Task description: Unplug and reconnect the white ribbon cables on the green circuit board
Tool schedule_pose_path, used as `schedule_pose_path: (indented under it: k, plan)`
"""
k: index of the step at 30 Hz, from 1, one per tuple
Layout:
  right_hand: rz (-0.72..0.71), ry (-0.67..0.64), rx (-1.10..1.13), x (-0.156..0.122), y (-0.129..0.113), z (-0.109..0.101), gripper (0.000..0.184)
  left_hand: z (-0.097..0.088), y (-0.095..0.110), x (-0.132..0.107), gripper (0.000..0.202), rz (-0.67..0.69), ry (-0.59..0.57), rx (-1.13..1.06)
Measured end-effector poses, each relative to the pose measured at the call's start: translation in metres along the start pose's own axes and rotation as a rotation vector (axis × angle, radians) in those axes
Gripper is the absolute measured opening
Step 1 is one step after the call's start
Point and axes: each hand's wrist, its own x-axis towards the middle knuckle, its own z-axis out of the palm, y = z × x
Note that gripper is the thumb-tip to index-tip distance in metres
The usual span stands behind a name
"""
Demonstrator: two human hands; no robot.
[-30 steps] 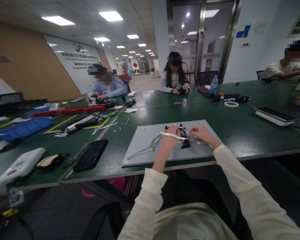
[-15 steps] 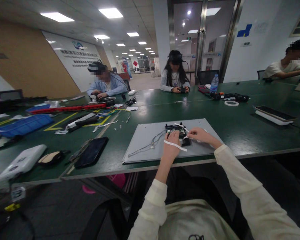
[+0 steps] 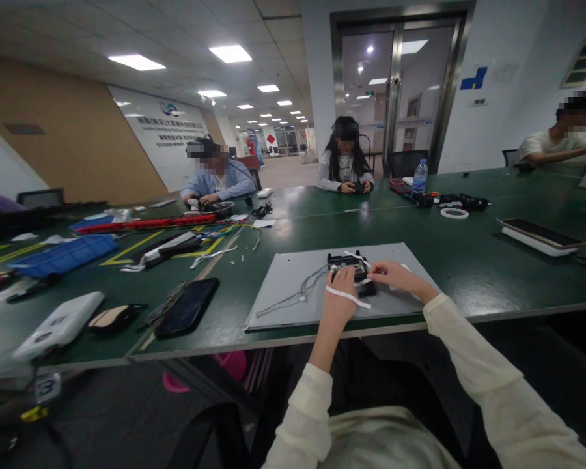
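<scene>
A black-framed electronic device (image 3: 359, 266), its circuit board exposed, rests on a flat grey panel (image 3: 283, 273) at the table's front edge. My left hand (image 3: 340, 290) grips the device's near left side with bent fingers; the fingertips are partly hidden. Across the back of that hand runs a narrow white strip (image 3: 351, 297). At the device's right side, my right hand (image 3: 393, 275) is closed in a pinch. Another white strip (image 3: 357, 255) leads over the device toward its fingertips, but what they pinch is too small to make out. Grey cables (image 3: 305, 286) trail left over the panel.
Left of the panel lie a black phone (image 3: 188, 307), a white box-shaped device (image 3: 58, 324) and a blue tray (image 3: 68, 254). A phone on a white block (image 3: 540, 236) is at right. Beyond are a tape roll (image 3: 454, 213), a water bottle (image 3: 420, 176) and several seated people.
The whole view has shifted, so the table and hands appear slightly lower and farther right. Both hands remain at the device, with little visible change in their grip.
</scene>
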Motion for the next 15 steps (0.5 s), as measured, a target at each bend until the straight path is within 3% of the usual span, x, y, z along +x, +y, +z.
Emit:
schedule_pose_path:
  k: [3, 7, 12, 15]
  plan:
    - [-0.013, -0.042, 0.193, -0.003, -0.012, 0.001, 0.034, -0.001, -0.001, 0.0, 0.043, -0.014, 0.004, -0.038]
    - [-0.034, 0.073, 0.373, -0.006, -0.022, -0.003, 0.032, -0.006, -0.002, 0.001, 0.045, -0.044, 0.061, -0.152]
    - [-0.004, 0.045, 0.381, -0.008, -0.025, -0.005, 0.035, -0.014, -0.004, 0.004, 0.037, -0.099, 0.239, -0.586]
    - [-0.012, 0.021, 0.377, -0.008, -0.026, -0.004, 0.037, -0.012, 0.002, 0.007, 0.034, -0.104, 0.202, -0.802]
